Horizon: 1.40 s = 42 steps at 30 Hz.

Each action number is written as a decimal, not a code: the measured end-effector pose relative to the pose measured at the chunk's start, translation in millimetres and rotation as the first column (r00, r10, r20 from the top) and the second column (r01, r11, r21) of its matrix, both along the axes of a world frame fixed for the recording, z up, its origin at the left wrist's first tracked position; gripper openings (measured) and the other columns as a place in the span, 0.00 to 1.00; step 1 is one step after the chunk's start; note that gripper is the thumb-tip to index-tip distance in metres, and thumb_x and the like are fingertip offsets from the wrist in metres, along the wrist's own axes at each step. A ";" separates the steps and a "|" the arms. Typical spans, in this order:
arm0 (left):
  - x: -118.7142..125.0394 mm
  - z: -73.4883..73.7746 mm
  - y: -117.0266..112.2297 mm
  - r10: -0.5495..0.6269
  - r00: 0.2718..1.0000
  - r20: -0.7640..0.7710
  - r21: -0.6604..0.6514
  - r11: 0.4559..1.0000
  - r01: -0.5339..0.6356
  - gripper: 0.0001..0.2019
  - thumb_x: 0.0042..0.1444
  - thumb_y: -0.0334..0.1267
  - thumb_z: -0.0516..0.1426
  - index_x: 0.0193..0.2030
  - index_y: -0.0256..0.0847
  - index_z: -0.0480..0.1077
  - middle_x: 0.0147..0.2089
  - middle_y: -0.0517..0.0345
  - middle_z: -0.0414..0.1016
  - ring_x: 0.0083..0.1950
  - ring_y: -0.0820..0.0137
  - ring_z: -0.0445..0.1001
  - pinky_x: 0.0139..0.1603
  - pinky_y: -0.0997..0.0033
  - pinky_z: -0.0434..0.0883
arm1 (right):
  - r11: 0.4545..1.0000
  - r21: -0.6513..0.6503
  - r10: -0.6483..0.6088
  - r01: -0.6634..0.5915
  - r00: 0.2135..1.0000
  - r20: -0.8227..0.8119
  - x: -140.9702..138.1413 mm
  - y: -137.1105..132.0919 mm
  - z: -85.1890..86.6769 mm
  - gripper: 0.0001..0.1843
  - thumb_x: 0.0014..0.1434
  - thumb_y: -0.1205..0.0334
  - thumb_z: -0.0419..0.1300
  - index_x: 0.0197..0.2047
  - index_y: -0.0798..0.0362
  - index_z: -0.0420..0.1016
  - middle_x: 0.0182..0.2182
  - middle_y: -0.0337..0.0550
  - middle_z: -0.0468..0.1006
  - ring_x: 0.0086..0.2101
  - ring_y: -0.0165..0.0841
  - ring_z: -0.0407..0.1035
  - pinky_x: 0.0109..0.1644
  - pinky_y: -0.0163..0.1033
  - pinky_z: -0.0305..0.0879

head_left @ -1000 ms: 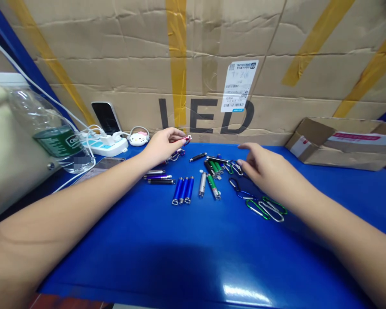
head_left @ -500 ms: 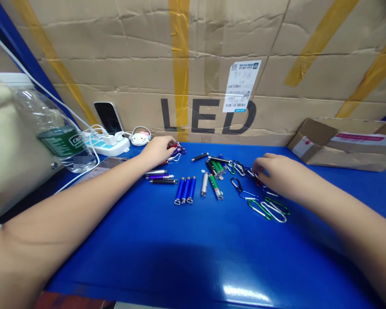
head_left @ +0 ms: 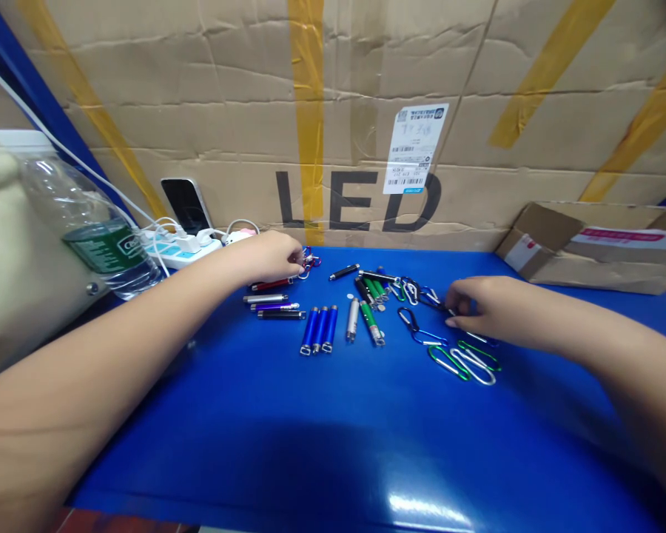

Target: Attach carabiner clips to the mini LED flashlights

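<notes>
My left hand (head_left: 280, 255) is closed at the far left of the blue table, its fingertips at a small cluster of red and silver carabiners (head_left: 311, 259); what they grip is hidden. Just below it lie a red keychain flashlight (head_left: 271, 284) and several silver, purple and black ones. My right hand (head_left: 474, 305) pinches a dark carabiner (head_left: 451, 313), mostly covered by the fingers. Around it are a blue-and-black carabiner (head_left: 425, 337), a green one (head_left: 448, 363) and a silver one (head_left: 473, 366). Blue flashlights (head_left: 322, 329) stand in a row mid-table, beside a silver (head_left: 353, 320) and a green flashlight (head_left: 371, 322).
A large cardboard box (head_left: 227, 111) marked LED walls off the back. At right is an open small carton (head_left: 604, 255). On the left stand a plastic bottle (head_left: 103, 244), a white power strip (head_left: 183, 255) with cables and a phone (head_left: 187, 207).
My left hand has shifted slightly right and down, uncovering more of the red flashlight. My right hand has moved a little right and toward me, with its fingers pinched closer.
</notes>
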<state>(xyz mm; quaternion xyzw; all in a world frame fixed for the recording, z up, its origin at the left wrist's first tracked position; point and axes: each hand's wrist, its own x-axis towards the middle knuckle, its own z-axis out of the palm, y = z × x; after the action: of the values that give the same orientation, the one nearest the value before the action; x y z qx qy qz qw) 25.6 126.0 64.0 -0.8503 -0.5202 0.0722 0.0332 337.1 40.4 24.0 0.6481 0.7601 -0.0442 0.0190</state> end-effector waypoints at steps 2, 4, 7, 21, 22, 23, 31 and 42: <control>-1.7 8.3 -6.0 0.016 0.996 -0.083 -0.018 1.000 -0.018 0.15 0.54 0.43 0.53 0.42 0.42 0.77 0.37 0.53 0.78 0.37 0.66 0.72 0.40 0.70 0.64 | 1.000 0.010 0.000 -0.001 1.000 0.008 2.2 -1.3 2.3 0.06 0.53 0.61 0.58 0.30 0.52 0.76 0.29 0.48 0.78 0.27 0.36 0.70 0.30 0.40 0.62; -6.1 12.2 -6.7 0.026 0.991 -0.134 -0.026 0.999 -0.029 0.14 0.52 0.43 0.54 0.41 0.42 0.77 0.35 0.53 0.77 0.36 0.66 0.71 0.38 0.71 0.63 | 1.000 -0.029 -0.001 0.001 1.000 0.011 5.7 -1.4 1.9 0.06 0.52 0.63 0.58 0.28 0.52 0.76 0.27 0.47 0.78 0.26 0.36 0.70 0.29 0.40 0.62; -15.3 12.6 -0.7 0.022 0.985 -0.169 -0.087 0.996 -0.037 0.13 0.51 0.41 0.56 0.39 0.42 0.78 0.35 0.52 0.78 0.33 0.67 0.70 0.35 0.71 0.62 | 0.994 -0.108 0.000 -0.002 1.000 -0.017 10.8 1.0 -3.2 0.06 0.51 0.63 0.58 0.28 0.49 0.77 0.27 0.43 0.79 0.26 0.37 0.71 0.27 0.39 0.62; -20.0 5.1 9.7 -0.050 0.984 -0.172 -0.212 0.977 0.012 0.14 0.47 0.39 0.56 0.40 0.42 0.77 0.35 0.54 0.78 0.32 0.69 0.70 0.35 0.71 0.61 | 0.997 0.077 0.025 -0.004 0.961 -0.274 -8.1 -0.1 0.9 0.09 0.60 0.57 0.50 0.35 0.51 0.68 0.30 0.43 0.77 0.29 0.33 0.70 0.32 0.36 0.63; -18.4 6.7 8.0 -0.057 0.987 -0.152 -0.208 0.978 0.024 0.14 0.48 0.41 0.56 0.39 0.41 0.77 0.35 0.55 0.78 0.32 0.68 0.70 0.36 0.71 0.61 | 0.994 0.105 0.028 0.005 0.950 -0.310 -9.8 -0.1 0.4 0.10 0.61 0.57 0.49 0.36 0.51 0.67 0.30 0.43 0.77 0.29 0.33 0.69 0.32 0.36 0.63; -16.5 8.4 6.1 -0.060 0.990 -0.126 -0.203 0.979 0.034 0.14 0.49 0.41 0.55 0.39 0.41 0.76 0.35 0.55 0.78 0.33 0.68 0.71 0.36 0.71 0.62 | 0.990 0.139 0.032 0.017 0.938 -0.345 -12.1 -0.2 -0.4 0.10 0.62 0.56 0.48 0.37 0.51 0.67 0.29 0.43 0.76 0.28 0.33 0.69 0.31 0.36 0.63; 13.1 1.3 -18.3 -0.114 0.886 0.449 -0.435 0.838 0.329 0.14 0.56 0.40 0.50 0.48 0.41 0.63 0.43 0.57 0.76 0.40 0.72 0.73 0.40 0.75 0.67 | 0.966 0.255 0.131 0.038 0.780 -0.612 -50.1 -9.3 -15.8 0.13 0.66 0.53 0.44 0.44 0.50 0.63 0.29 0.40 0.71 0.27 0.30 0.64 0.30 0.35 0.60; 52.5 -21.1 -54.8 -0.055 0.666 0.744 -0.310 0.855 0.416 0.12 0.59 0.46 0.52 0.33 0.38 0.62 0.30 0.62 0.65 0.31 0.74 0.64 0.31 0.75 0.62 | 0.951 0.306 0.236 -0.044 0.743 -0.626 -76.5 -21.8 -12.2 0.08 0.65 0.57 0.46 0.41 0.51 0.62 0.30 0.41 0.74 0.29 0.31 0.67 0.32 0.35 0.60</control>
<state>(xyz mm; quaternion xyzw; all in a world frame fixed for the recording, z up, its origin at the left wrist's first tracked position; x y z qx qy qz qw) 78.1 71.1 42.8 -0.8554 -0.3414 -0.1473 -0.3606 260.6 18.7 11.8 0.5279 0.7638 -0.1622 -0.3341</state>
